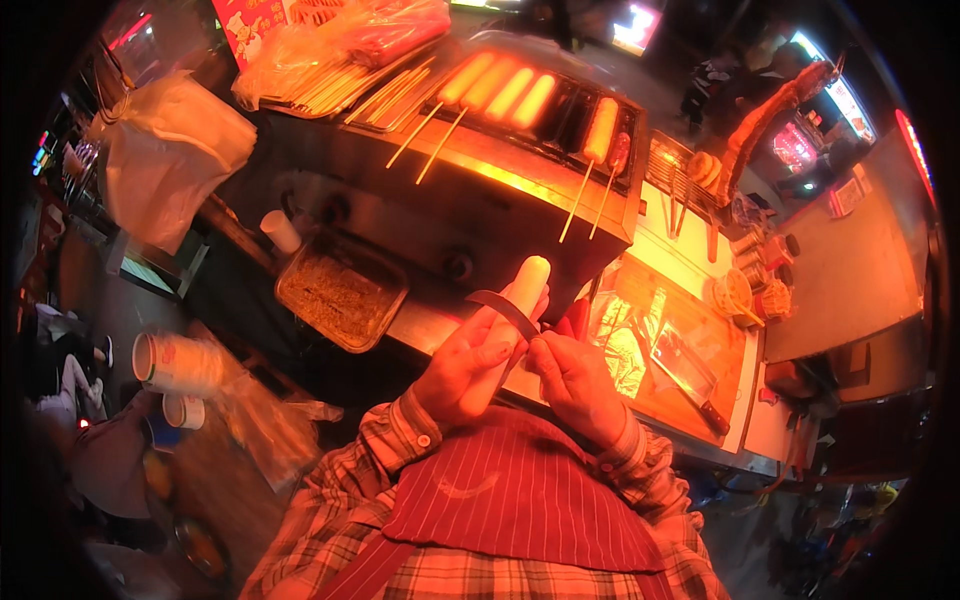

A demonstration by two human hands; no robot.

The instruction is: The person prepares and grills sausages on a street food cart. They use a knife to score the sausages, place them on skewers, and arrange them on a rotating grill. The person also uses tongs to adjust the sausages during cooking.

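A red printed sign stands top left beside clear bagged packages (orange-lit); glowing screens behind.

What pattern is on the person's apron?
Thin pale pinstripes on red apron, seen in the head view.

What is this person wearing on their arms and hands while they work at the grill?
Both hands, the left hand and the right hand, are bare: no gloves show. The arms are covered by long plaid shirt sleeves in a check of reddish and pale lines, with buttoned cuffs reaching the wrists. Over the shirt's front lies a red apron with thin pale stripes. The orange light tints the colours.
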